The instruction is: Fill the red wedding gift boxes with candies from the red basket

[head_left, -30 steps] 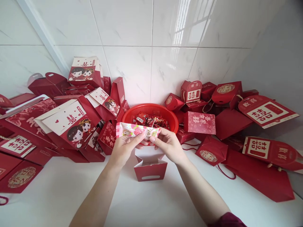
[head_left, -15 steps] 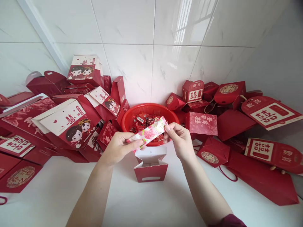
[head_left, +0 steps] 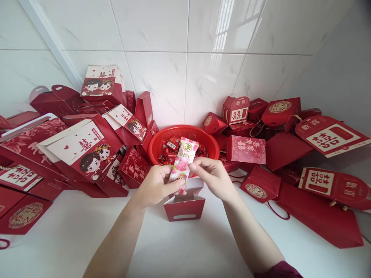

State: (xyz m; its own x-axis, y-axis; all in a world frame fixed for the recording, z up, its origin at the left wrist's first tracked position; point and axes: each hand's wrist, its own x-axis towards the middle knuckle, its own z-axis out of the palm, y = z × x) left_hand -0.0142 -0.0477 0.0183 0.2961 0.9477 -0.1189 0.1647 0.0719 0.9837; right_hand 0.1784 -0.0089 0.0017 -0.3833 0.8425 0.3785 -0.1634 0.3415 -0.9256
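A pink-and-white candy packet (head_left: 183, 159) is held slantwise, almost upright, between both hands. My left hand (head_left: 155, 185) is closed around its lower end, thumb across the front. Pinched fingers of my right hand (head_left: 215, 177) grip its right edge; what the fingertips do behind it is hidden. Just below the hands stands a red gift box (head_left: 184, 211) with its top open and white inside. Behind the packet sits a red plastic basket (head_left: 213, 146) with red wrapped candies (head_left: 172, 143) in it, partly covered by the hands.
Red gift boxes are piled to the left, including one printed with two cartoon figures (head_left: 92, 158). More red boxes (head_left: 257, 184) lie heaped to the right, some with cord handles. A white tiled wall (head_left: 156, 85) rises behind the white table (head_left: 185, 251).
The packet has turned from lying nearly sideways to nearly upright, its printed front facing me. My right hand has moved slightly left and down, from the packet's upper end to its right edge.
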